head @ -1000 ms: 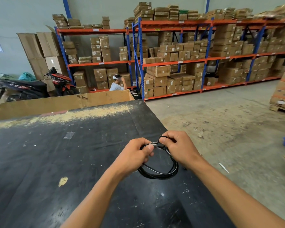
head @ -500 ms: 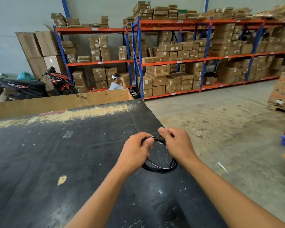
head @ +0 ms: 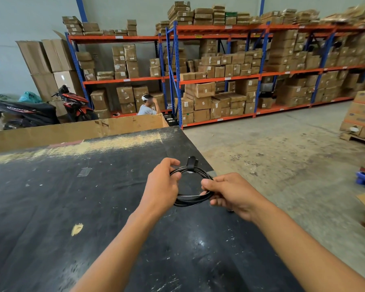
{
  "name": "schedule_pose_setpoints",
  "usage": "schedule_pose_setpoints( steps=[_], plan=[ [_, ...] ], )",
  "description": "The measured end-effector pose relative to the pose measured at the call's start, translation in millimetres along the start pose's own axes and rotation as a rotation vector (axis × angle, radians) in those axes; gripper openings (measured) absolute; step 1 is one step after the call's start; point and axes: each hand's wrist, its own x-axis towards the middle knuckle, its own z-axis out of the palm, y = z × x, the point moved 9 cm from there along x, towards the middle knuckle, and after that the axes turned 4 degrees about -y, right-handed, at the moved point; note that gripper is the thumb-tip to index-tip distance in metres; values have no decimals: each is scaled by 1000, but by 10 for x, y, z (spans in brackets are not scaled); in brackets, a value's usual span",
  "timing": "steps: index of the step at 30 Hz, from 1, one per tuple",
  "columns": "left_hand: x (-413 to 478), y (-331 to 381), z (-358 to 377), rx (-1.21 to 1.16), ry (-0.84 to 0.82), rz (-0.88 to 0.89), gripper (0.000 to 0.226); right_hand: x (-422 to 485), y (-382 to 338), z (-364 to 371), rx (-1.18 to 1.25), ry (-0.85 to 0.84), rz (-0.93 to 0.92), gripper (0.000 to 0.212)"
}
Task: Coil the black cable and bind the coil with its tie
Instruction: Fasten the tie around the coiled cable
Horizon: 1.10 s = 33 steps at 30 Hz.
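The black cable [head: 190,200] is wound into a small round coil and held just above the black table [head: 72,207], near its right edge. A black tie [head: 191,163] wraps the coil's far side and its end sticks up. My left hand [head: 162,190] grips the coil's left side with curled fingers. On the right side, my right hand [head: 228,192] pinches the coil between thumb and fingers. Parts of the coil are hidden inside both hands.
A cardboard wall [head: 78,129] stands along the table's far edge. Beyond it a seated person [head: 147,106] faces shelving racks [head: 240,76] full of boxes. Motorbikes [head: 30,112] are parked at the left. Concrete floor [head: 282,161] lies to the right, with stacked boxes [head: 362,114] on it.
My right hand has moved from the top of the coil down to its right side, uncovering the tie. The tie now stands wrapped round the coil's far side.
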Motion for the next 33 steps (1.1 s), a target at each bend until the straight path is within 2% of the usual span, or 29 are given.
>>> schedule_pose_setpoints(
  steps=[2,4,5,7,9,13,15,22,25,29,33],
  plan=[
    [-95,211,-11,224,60,239,30,-8,6,-22,28,16,9,17],
    [-227,409,99,292,3,462,22,-11,15,-51,93,37,15,16],
    [-280,448,179,313,-78,497,18,-14,17,-78,135,52,18,17],
    [-357,405,365,410,-263,490,26,-15,20,-150,189,85,26,19],
    [-401,345,476,538,-350,517,33,-23,39,-195,206,109,46,18],
    [-385,288,481,499,-348,453,26,-33,171,-194,341,119,83,20],
    [-368,268,501,467,-356,421,22,-57,168,-155,342,59,81,12],
    [-158,200,360,248,-327,248,28,-202,43,-46,174,-154,109,34],
    [-59,62,316,69,-343,128,35,-241,4,-17,43,-242,87,34],
    [-59,-53,355,-155,-406,-18,37,-218,-97,-119,-277,-119,-65,27],
    [-81,-8,392,-213,-425,-53,38,-239,-212,-42,-367,-41,-194,27]
  ],
)
